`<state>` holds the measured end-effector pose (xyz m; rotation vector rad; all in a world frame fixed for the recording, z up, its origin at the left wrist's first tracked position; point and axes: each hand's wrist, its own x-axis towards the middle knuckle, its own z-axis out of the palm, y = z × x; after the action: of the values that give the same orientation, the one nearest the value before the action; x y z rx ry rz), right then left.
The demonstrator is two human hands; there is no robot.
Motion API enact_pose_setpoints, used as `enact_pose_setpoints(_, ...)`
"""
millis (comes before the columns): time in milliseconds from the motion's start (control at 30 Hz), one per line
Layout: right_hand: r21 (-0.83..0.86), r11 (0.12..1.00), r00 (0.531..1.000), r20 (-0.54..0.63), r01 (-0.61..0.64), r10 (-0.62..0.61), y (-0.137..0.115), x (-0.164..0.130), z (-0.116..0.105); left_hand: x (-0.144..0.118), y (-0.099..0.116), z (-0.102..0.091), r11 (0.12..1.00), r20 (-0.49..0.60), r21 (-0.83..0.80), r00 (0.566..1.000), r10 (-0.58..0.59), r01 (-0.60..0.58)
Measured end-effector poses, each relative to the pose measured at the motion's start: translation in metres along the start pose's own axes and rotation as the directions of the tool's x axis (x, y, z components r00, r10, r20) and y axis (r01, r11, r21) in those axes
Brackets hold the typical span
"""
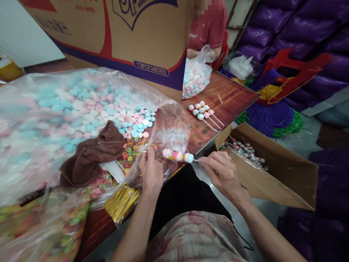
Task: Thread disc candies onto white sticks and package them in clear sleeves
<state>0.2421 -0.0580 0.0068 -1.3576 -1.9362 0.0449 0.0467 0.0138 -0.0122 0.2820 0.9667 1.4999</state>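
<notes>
Just over the table's near edge, a candy skewer [178, 156] of pink, white and blue marshmallow-like pieces lies level between my hands. My right hand [222, 174] pinches its white stick. My left hand [151, 168] is closed on a small clear plastic bag [159, 148] at the skewer's other end; the candies look to be at least partly inside it. Close to my left wrist are gold twist ties [121, 202] and gummy rings [130, 153]. Several finished-looking candy skewers [201, 110] lie together on the table beyond.
A large open bag of pastel candies [81, 100] covers the left side, with a brown cloth [94, 153] on it. A tall carton [131, 43] stands behind. An open cardboard box [286, 182] with wrapped skewers sits at right. A co-worker [209, 27] sits across.
</notes>
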Motion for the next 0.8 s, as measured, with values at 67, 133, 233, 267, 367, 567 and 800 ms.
enact_pose_setpoints(67, -0.034, 0.999, 0.999, 0.015, 0.038, -0.038, -0.002, -0.001, 0.003, -0.002, -0.002, 0.001, 0.999, 0.026, -0.006, 0.999, -0.037, 0.037)
enact_pose_setpoints(133, -0.046, 0.997, 0.997, 0.043, 0.061, -0.059, -0.005, -0.003, 0.007, -0.005, -0.003, 0.003, 0.998, 0.051, -0.012, 0.997, -0.057, 0.058)
enact_pose_setpoints(233, 0.020, 1.000, 0.996, 0.084, 0.020, -0.021, -0.014, -0.005, 0.012, -0.011, -0.005, 0.009, 0.998, 0.088, -0.028, 0.994, -0.061, 0.064)
enact_pose_setpoints(267, 0.065, 0.998, 0.995, 0.100, -0.026, 0.019, -0.018, -0.005, 0.014, -0.012, -0.005, 0.011, 0.997, 0.100, -0.036, 0.993, -0.064, 0.067)
enact_pose_setpoints(367, 0.263, 0.934, 0.963, 0.179, -0.243, 0.200, -0.028, -0.007, 0.016, -0.017, -0.005, 0.016, 0.994, 0.121, -0.039, 0.988, -0.100, 0.106)
enact_pose_setpoints(567, 0.547, 0.537, 0.765, 0.405, -0.642, 0.502, -0.039, -0.007, 0.027, -0.021, -0.007, 0.017, 0.989, 0.154, -0.027, 0.978, -0.139, 0.145)
enact_pose_setpoints(800, 0.638, 0.366, 0.694, 0.389, -0.677, 0.605, -0.047, 0.002, 0.048, -0.022, -0.014, 0.009, 0.983, 0.253, 0.047, 0.950, -0.185, 0.179)
